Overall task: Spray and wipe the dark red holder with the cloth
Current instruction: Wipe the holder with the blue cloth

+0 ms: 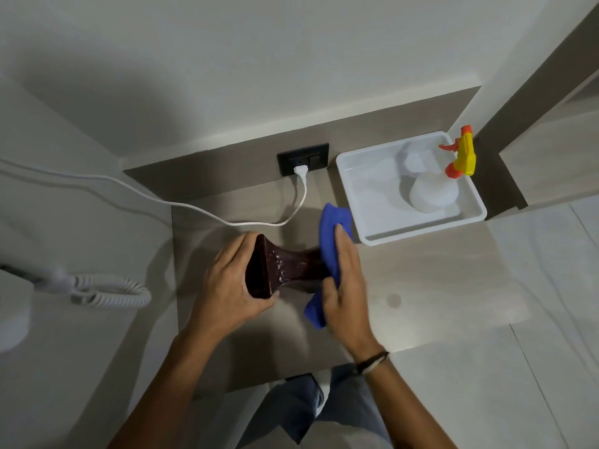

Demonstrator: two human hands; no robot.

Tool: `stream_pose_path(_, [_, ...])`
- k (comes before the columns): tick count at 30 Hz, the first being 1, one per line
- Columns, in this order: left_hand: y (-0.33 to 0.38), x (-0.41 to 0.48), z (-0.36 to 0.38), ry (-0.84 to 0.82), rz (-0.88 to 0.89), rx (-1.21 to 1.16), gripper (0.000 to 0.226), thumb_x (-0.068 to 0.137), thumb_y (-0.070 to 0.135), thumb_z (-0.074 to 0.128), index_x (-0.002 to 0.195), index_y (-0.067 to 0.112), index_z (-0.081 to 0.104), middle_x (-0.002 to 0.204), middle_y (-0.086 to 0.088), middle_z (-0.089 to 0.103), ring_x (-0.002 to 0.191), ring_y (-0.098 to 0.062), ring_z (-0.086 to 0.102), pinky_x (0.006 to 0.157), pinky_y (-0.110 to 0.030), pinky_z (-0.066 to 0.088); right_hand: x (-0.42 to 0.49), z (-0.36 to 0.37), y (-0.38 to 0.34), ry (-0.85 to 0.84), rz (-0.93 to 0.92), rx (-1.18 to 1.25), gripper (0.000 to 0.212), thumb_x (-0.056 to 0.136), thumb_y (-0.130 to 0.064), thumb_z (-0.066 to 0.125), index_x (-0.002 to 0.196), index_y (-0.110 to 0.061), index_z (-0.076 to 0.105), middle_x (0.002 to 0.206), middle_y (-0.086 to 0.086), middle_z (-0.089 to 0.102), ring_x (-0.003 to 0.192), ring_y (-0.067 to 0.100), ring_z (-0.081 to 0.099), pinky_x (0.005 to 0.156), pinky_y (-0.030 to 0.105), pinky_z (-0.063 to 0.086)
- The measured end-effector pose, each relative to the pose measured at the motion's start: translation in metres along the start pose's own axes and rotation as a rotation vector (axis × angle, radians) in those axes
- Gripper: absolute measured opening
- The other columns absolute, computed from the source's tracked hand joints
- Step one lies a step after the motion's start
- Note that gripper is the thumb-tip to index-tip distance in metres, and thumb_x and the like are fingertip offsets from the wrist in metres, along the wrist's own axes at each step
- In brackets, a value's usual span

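Note:
The dark red holder (285,265) lies on its side over the countertop, speckled with white droplets. My left hand (227,283) grips its wide left end. My right hand (346,280) presses a blue cloth (330,234) against the holder's right end, which the cloth hides. The spray bottle (434,186), clear with a yellow and orange trigger head, stands apart in the white tray (366,202) at the back right.
A white cable (194,209) runs from the black wall outlet (303,158) across the counter to the left. A coiled white cord (110,291) and a white appliance sit at the left. The counter's front edge (291,374) is near my legs.

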State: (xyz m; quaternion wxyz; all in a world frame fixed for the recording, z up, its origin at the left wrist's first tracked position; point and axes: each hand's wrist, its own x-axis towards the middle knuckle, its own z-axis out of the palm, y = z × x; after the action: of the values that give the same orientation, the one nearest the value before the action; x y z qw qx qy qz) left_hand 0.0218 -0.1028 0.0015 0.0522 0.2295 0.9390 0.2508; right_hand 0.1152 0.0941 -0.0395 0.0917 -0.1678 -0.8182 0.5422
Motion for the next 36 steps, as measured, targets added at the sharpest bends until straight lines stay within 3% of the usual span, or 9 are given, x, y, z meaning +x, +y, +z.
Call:
stream_pose_path(3, [0.002,0.002,0.004,-0.012,-0.008,-0.022,0.103,0.057,0.036,0.095,0.148,0.010,0.055,0.143,-0.009,0.063,0.129,-0.028,0.061,0.107,-0.037,0.050,-0.029,0.024,-0.017,-0.320,-0.216,-0.058,0.095,0.087,0.019,0.049,0.170,-0.004,0.009,0.181,0.015,0.006,0.164,0.043,0.025,0.133,0.059,0.028])
stream_pose_path(8, [-0.004,-0.002,0.004,-0.019,-0.071,0.001,0.111,0.051,0.029,0.101,0.148,0.004,0.055,0.143,-0.013,0.062,0.122,-0.034,0.066,0.100,-0.032,0.050,-0.004,0.014,0.022,-0.393,-0.144,-0.391,0.099,0.092,0.024,0.047,0.171,-0.010,-0.004,0.179,0.004,-0.020,0.169,0.027,-0.013,0.138,0.048,0.014])
stream_pose_path(11, [0.002,-0.002,0.005,-0.010,-0.086,0.001,0.114,0.050,0.026,0.103,0.151,0.006,0.054,0.146,-0.013,0.061,0.127,-0.034,0.063,0.102,-0.033,0.048,0.011,0.001,0.027,-0.395,0.005,-0.332,0.093,0.097,0.009,0.052,0.171,-0.009,-0.001,0.177,0.002,-0.019,0.169,0.028,-0.013,0.138,0.049,0.010])
stream_pose_path(17, [0.004,0.000,0.007,0.035,-0.045,-0.044,0.105,0.054,0.034,0.095,0.148,0.007,0.056,0.140,-0.011,0.064,0.125,-0.031,0.063,0.104,-0.036,0.051,-0.012,0.034,0.001,-0.432,-0.250,-0.147,0.116,0.081,0.022,0.049,0.171,-0.018,-0.012,0.181,-0.001,-0.018,0.170,0.023,-0.010,0.138,0.044,0.006])
stream_pose_path(22, [0.009,0.000,0.008,0.044,-0.078,-0.032,0.110,0.052,0.030,0.101,0.150,0.008,0.056,0.146,-0.013,0.061,0.127,-0.035,0.063,0.105,-0.038,0.049,0.004,0.005,0.022,-0.405,0.050,-0.255,0.097,0.096,0.016,0.048,0.171,-0.013,-0.006,0.178,-0.003,-0.021,0.169,0.025,-0.013,0.138,0.052,0.009])
stream_pose_path(24, [0.010,0.005,0.007,0.064,-0.058,-0.063,0.105,0.054,0.035,0.095,0.149,0.009,0.057,0.144,-0.011,0.063,0.128,-0.029,0.062,0.109,-0.034,0.048,-0.004,0.024,-0.002,-0.438,-0.060,-0.147,0.097,0.096,0.001,0.047,0.172,-0.019,-0.009,0.182,0.000,-0.016,0.170,0.024,-0.006,0.138,0.049,0.009])
stream_pose_path(28, [-0.003,0.004,0.002,0.046,-0.036,-0.075,0.104,0.054,0.030,0.096,0.147,0.007,0.058,0.139,-0.010,0.065,0.124,-0.031,0.065,0.106,-0.040,0.053,-0.012,0.040,0.003,-0.381,-0.323,-0.280,0.118,0.083,0.024,0.052,0.169,-0.018,-0.018,0.180,0.002,-0.021,0.170,0.025,-0.011,0.137,0.046,0.015])
stream_pose_path(31, [-0.006,-0.003,0.004,0.038,-0.065,-0.055,0.109,0.054,0.027,0.102,0.150,0.007,0.054,0.143,-0.010,0.061,0.127,-0.030,0.062,0.107,-0.035,0.050,0.002,0.009,0.034,-0.338,-0.057,-0.335,0.101,0.092,0.025,0.048,0.170,-0.012,-0.005,0.180,0.003,-0.014,0.170,0.028,-0.005,0.139,0.045,0.012])
stream_pose_path(36, [-0.009,-0.003,0.002,0.068,-0.318,-0.420,0.092,0.063,0.040,0.098,0.146,0.033,0.059,0.135,0.009,0.068,0.126,-0.008,0.064,0.108,-0.035,0.054,0.013,-0.017,0.046,-0.061,0.409,0.173,0.080,0.092,0.002,0.047,0.169,-0.005,0.024,0.175,0.012,0.030,0.162,0.028,0.032,0.136,0.045,0.025])
